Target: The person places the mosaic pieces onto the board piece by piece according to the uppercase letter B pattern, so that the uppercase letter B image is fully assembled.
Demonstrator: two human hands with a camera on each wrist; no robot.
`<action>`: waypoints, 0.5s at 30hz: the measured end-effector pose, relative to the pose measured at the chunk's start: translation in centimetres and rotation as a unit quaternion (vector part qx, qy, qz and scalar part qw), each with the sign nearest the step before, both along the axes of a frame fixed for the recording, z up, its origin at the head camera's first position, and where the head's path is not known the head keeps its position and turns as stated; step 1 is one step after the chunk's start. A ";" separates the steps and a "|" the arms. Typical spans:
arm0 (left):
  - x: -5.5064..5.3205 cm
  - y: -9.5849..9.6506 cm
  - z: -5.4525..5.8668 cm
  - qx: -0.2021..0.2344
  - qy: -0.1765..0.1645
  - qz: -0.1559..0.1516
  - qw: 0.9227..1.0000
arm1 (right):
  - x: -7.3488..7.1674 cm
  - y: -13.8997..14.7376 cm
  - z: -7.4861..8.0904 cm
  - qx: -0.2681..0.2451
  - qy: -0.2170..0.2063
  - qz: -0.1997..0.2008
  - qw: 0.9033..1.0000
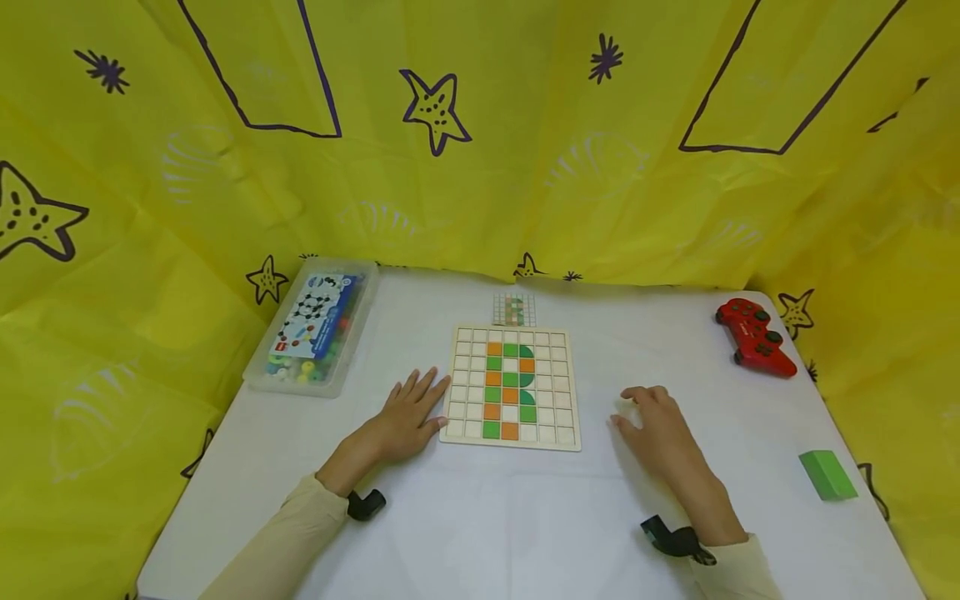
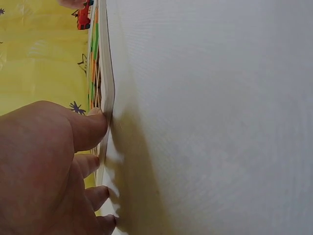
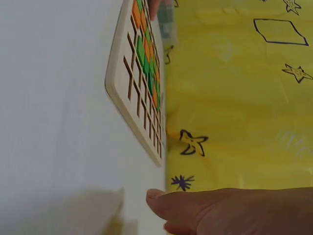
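Note:
A square wooden grid board [image 1: 562, 421] lies on the white table, bearing orange and green tiles [image 1: 491, 378] arranged in the shape of a letter R. With fingers spread and nearly straight, my left hand [image 1: 405, 421] rests at the board's left edge. In the left wrist view its thumb [image 2: 90, 129] touches the board's side. Apart from the board, to its right, my right hand [image 1: 660, 433] is held over the table, fingers loosely bent and holding nothing. Just behind the board lies a small pattern card [image 1: 514, 310] printed with a similar grid and letter.
A clear plastic case [image 1: 339, 371] of colored pieces sits at the back left. On the right are a red game controller [image 1: 753, 337] and a green block [image 1: 828, 475]. A yellow curtain [image 1: 480, 200] surrounds the table's back and sides.

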State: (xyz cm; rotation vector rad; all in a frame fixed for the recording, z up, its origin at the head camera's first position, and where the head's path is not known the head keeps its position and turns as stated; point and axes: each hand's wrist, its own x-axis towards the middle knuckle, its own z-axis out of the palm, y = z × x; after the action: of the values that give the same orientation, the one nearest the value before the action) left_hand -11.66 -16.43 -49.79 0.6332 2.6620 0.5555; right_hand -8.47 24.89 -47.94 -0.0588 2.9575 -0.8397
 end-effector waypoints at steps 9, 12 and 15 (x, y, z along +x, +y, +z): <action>0.1 -0.1 0.1 0.008 0.003 0.001 1.000 | -0.3 2.9 0.1 0.034 -0.086 -0.019 0.996; 0.1 -0.1 0.0 0.009 0.003 0.000 1.000 | -0.3 2.7 -0.4 0.021 -0.078 -0.010 0.997; 0.1 -0.1 0.2 0.005 0.000 0.001 1.000 | -0.3 2.4 -0.6 0.015 -0.055 0.012 0.998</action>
State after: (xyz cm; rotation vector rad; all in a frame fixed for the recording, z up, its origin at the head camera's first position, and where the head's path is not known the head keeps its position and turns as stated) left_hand -11.55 -16.54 -49.63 0.6322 2.6623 0.5686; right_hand -8.78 27.24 -48.57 -0.0453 2.8587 -0.7706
